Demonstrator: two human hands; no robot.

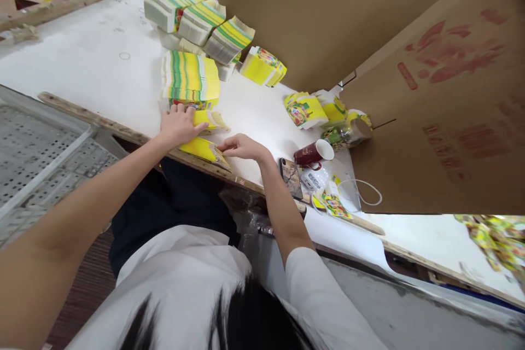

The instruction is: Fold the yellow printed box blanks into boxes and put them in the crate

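Note:
My left hand [178, 124] lies flat, fingers together, on a small pile of yellow flat cartons [213, 119] at the near edge of the white table [94, 65]. My right hand [241, 147] pinches the edge of a yellow flat carton [203, 151] that lies on the wooden edge strip [123, 132]. Just behind my left hand stands a thick stack of green-and-yellow striped flat cartons [191, 77].
More carton bundles [197, 16] pile up at the back. A large brown cardboard box [430, 76] fills the right. A dark red mug [315, 153], a jar [348, 132], a phone [291, 177] and folded yellow cartons [305, 109] lie near my right arm.

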